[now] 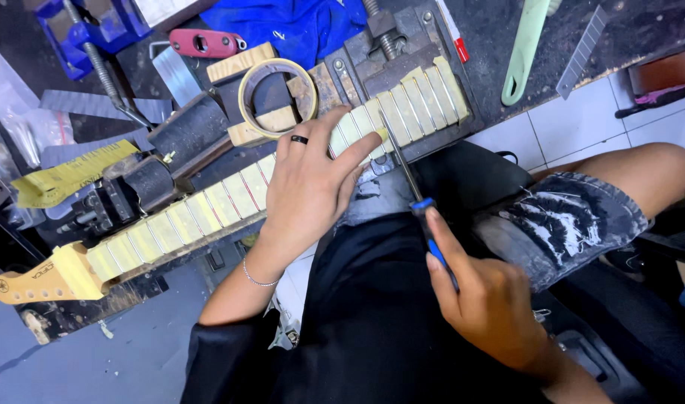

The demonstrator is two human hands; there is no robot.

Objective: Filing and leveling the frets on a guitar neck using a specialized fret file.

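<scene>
Left hand (309,187) lies flat, fingers spread — right hand (488,307) curled tight, index finger extended.

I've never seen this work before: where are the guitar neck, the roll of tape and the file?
guitar neck (208,211): head view, taped fretboard.
roll of tape (245,93): head view, left rim.
file (399,153): head view, metal shaft.

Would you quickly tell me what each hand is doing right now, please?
Left hand: open, fingers spread flat on the taped guitar neck.
Right hand: closed around the blue-handled file, whose tip is on the fretboard.
</scene>
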